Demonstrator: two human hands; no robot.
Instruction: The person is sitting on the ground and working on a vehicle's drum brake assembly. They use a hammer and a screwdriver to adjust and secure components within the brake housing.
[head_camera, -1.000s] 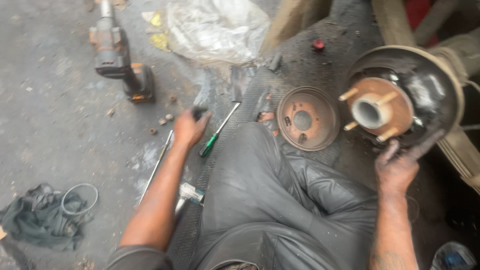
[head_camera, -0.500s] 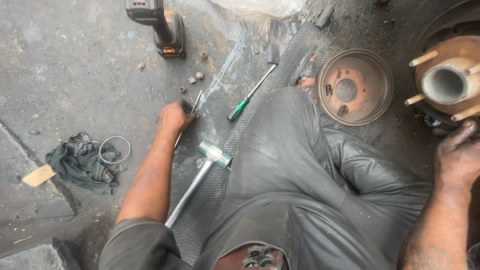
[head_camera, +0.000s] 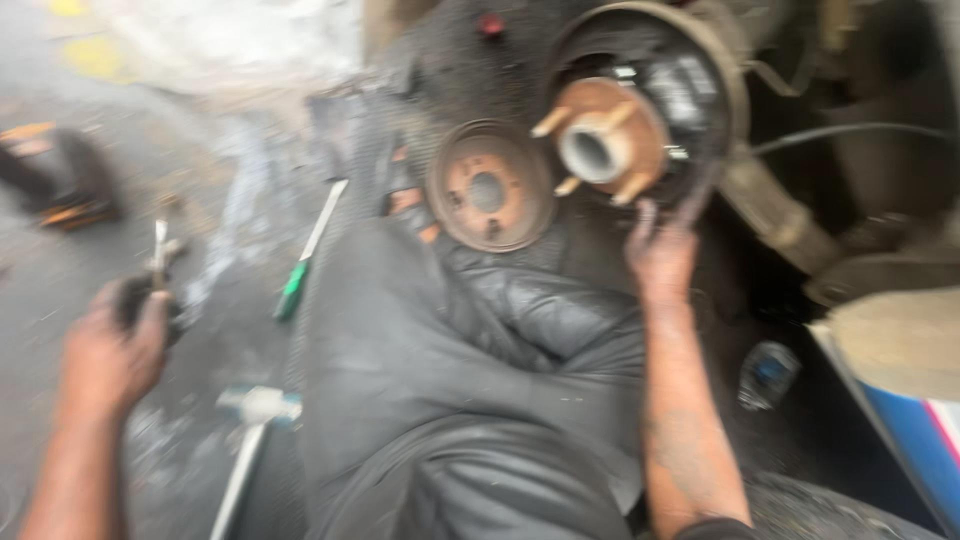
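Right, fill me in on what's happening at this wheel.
A person sits on the ground beside a vehicle's bare wheel hub, rusty, with its studs showing. Their left hand is closed around a dark-handled tool, lifted off the ground; the picture is blurred, so its kind is unclear. Their right hand reaches up, its fingers at the lower edge of the brake assembly. A removed brake drum lies by their knee, a green-handled screwdriver to its left.

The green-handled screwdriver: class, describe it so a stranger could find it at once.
Start at the rusty brake drum lying on the ground by the wheel hub. Look left past the dark trouser leg: the screwdriver lies slantwise on grey concrete. It alone has a green handle.
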